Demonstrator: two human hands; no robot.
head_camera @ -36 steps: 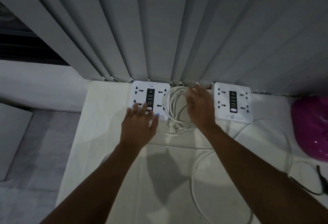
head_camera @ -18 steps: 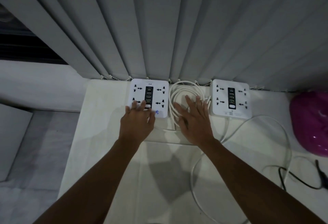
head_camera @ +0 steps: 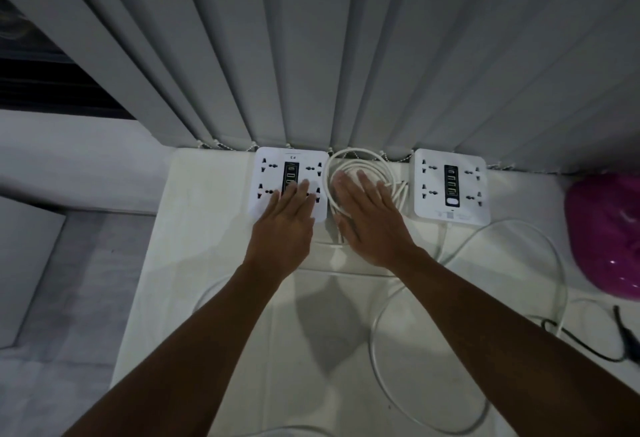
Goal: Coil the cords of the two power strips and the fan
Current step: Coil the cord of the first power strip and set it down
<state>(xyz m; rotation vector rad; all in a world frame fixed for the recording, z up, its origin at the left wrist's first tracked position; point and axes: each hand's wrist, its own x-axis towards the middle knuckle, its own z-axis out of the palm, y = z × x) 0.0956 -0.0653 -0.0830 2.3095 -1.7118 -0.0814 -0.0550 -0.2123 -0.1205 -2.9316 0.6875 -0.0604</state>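
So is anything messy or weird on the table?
A little messy, not broken. The right power strip still has its white cord sprawled in big loose loops over the table, unlike the neat coil under the right hand. A thin black cord also lies loose near the pink object.

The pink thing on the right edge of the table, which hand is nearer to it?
Right. The right hand lies flat on the coiled white cord, well left of the pink object; the left hand rests on the left power strip, farther away.

One head view — looking steeply down, close over a dim, perhaps white table (head_camera: 214, 263).
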